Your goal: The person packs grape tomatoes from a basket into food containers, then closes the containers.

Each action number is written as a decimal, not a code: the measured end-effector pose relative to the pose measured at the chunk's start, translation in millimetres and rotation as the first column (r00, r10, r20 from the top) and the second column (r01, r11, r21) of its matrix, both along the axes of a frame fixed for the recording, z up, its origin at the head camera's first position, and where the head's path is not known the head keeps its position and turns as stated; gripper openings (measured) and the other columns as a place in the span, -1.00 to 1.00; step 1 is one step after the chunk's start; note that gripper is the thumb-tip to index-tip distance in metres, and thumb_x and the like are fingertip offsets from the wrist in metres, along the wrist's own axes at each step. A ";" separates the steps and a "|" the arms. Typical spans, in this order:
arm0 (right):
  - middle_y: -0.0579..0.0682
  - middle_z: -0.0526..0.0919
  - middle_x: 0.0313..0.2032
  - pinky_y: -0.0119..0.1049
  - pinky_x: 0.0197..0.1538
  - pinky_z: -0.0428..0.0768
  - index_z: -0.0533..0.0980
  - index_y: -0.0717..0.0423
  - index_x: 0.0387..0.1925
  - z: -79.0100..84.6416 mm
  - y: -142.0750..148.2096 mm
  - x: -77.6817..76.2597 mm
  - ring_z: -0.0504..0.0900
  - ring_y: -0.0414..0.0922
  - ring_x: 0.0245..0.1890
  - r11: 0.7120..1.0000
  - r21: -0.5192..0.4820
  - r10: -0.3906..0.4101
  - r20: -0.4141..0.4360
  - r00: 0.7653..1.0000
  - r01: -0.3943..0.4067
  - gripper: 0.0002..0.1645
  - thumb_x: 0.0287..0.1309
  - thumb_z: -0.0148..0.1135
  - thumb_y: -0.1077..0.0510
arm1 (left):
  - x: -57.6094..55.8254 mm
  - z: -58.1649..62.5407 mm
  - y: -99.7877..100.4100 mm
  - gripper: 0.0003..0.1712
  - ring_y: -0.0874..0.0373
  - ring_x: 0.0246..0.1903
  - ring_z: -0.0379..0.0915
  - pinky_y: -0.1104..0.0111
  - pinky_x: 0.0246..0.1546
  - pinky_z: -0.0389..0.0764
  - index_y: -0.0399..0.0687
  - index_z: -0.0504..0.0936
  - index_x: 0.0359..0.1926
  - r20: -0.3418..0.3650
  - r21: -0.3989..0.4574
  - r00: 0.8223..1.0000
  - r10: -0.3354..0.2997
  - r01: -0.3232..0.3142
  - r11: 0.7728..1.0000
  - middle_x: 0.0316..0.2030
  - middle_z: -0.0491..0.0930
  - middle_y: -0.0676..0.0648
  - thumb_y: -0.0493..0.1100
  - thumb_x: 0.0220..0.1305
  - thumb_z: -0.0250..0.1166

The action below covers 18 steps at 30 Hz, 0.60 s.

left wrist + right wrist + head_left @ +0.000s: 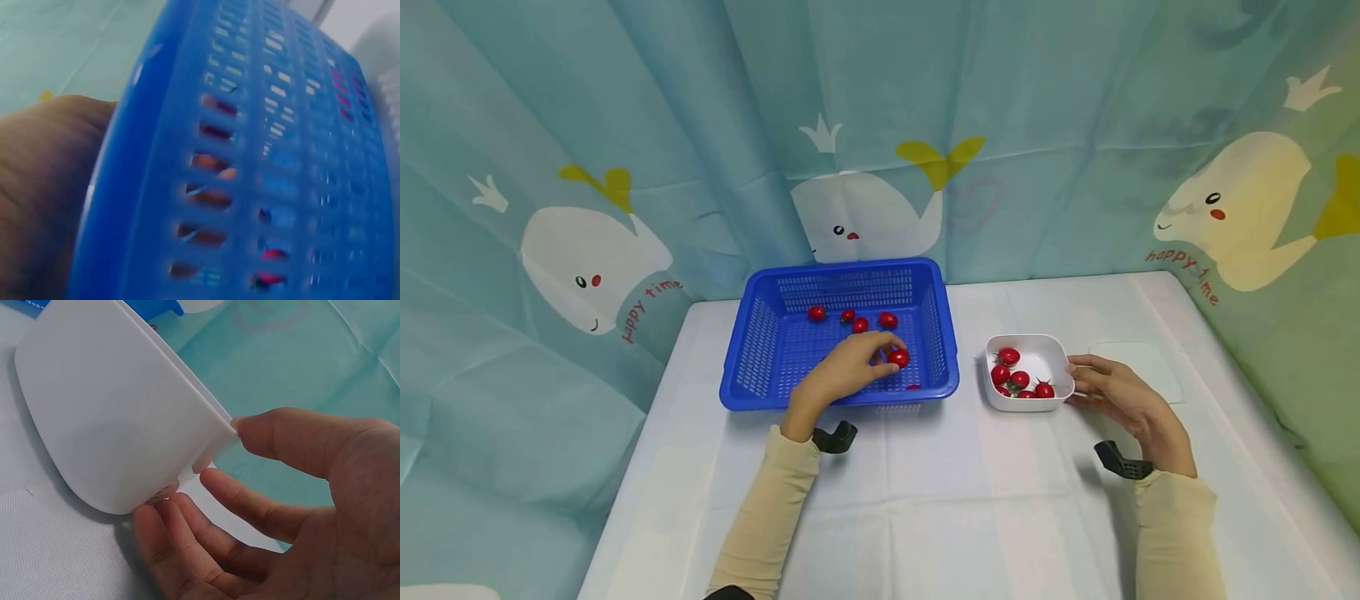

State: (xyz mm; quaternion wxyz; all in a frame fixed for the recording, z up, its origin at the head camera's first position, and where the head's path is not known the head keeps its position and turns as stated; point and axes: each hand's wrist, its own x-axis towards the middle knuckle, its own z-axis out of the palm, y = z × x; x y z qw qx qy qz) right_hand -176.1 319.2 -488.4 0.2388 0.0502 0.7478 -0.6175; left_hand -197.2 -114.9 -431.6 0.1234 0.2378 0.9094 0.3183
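In the head view my left hand [850, 365] reaches over the front rim of the blue plastic basket [730, 392], thumb and fingertips pinching a cherry tomato [898, 357]. Several more cherry tomatoes [887, 320] lie on the basket floor. My right hand [1123, 402] holds the right side of a small white box [1026, 405]. The right wrist view has the thumb at the rim corner of this box [106, 406] and the other fingers curled against its side and lower edge. Several cherry tomatoes [1018, 379] sit inside, mostly on its left. In the left wrist view the basket wall [244, 187] hides the fingertips.
A pale, flat, translucent lid [1138, 367] lies on the table right of the box, partly behind my right hand. White cloth covers the table [925, 500]. A teal curtain [1037, 208] with whale prints hangs along the back edge.
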 end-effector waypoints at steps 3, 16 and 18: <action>-0.27 0.58 -0.06 -0.44 0.03 0.69 0.10 0.41 0.51 1.7 -0.3 -0.1 0.63 -0.35 -0.08 1.000 0.005 0.009 -0.002 1.000 -0.009 -0.19 0.56 0.11 -0.03 | 3.0 -1.1 6.4 -0.65 0.14 -0.13 0.56 0.29 -0.08 0.64 0.03 0.65 0.21 -0.047 0.041 0.999 0.011 -0.009 0.999 0.04 0.69 0.00 -0.11 0.45 0.36; -0.30 0.59 -0.07 -0.44 0.04 0.69 0.13 0.39 0.49 2.7 -0.1 2.0 0.63 -0.35 -0.08 1.000 0.009 0.000 0.004 1.000 0.000 -0.20 0.55 0.13 -0.05 | 13.1 -0.8 31.4 -0.61 0.22 -0.20 0.49 0.27 -0.14 0.63 0.13 0.63 0.24 -0.166 0.257 0.985 0.050 -0.005 0.966 -0.06 0.58 0.07 -0.07 0.44 0.37; -0.30 0.58 -0.06 -0.44 0.04 0.69 0.12 0.38 0.50 2.4 0.6 1.5 0.63 -0.36 -0.08 1.000 0.009 0.005 0.006 1.000 -0.005 -0.20 0.55 0.12 -0.06 | 15.8 -1.7 36.2 -0.61 0.24 -0.22 0.48 0.26 -0.14 0.65 0.14 0.64 0.24 -0.170 0.291 0.984 0.053 -0.001 0.957 -0.10 0.56 0.07 -0.08 0.43 0.38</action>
